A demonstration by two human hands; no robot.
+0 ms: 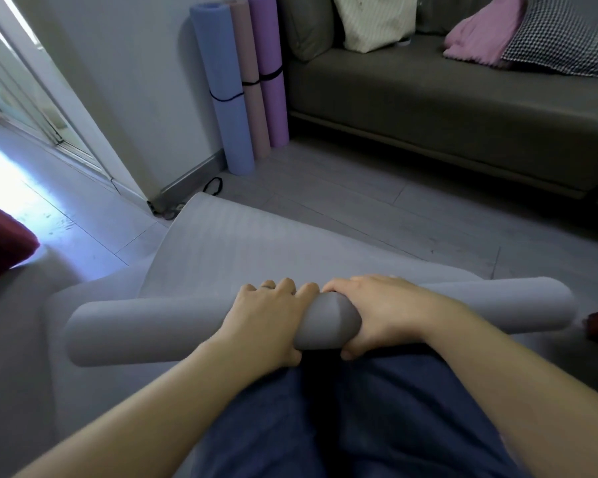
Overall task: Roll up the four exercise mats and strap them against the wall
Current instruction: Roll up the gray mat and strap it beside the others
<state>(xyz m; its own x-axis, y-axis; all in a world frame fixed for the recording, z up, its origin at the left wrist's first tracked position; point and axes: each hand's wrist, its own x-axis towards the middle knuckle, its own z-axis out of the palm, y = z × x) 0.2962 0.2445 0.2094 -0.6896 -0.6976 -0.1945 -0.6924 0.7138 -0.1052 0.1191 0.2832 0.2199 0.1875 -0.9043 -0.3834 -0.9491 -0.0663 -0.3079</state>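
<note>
L hand (268,317) & R hand (389,313) both curl round grey mat (145,334), part-rolled on floor (359,208), lower centre. Blue mat (221,81), pink mat (254,108), purple mat (270,46) stand strapped at wall (145,81), upper centre.

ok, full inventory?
grey foam exercise mat: 1, grey, floor, near end rolled
rolled blue exercise mat: 1, blue, upright against wall, strapped
rolled pink exercise mat: 1, pink, upright beside blue, strapped
rolled purple exercise mat: 1, purple, upright beside sofa, strapped
loose black strap: 1, black, floor by wall
dark grey sofa: 1, dark grey, right
cream cushion: 1, cream, on sofa
pink cloth: 1, pink, on sofa
checked cushion: 1, black-and-white, on sofa
red object: 1, dark red, left edge
left hand: 1, grips mat roll
right hand: 1, grips mat roll
</note>
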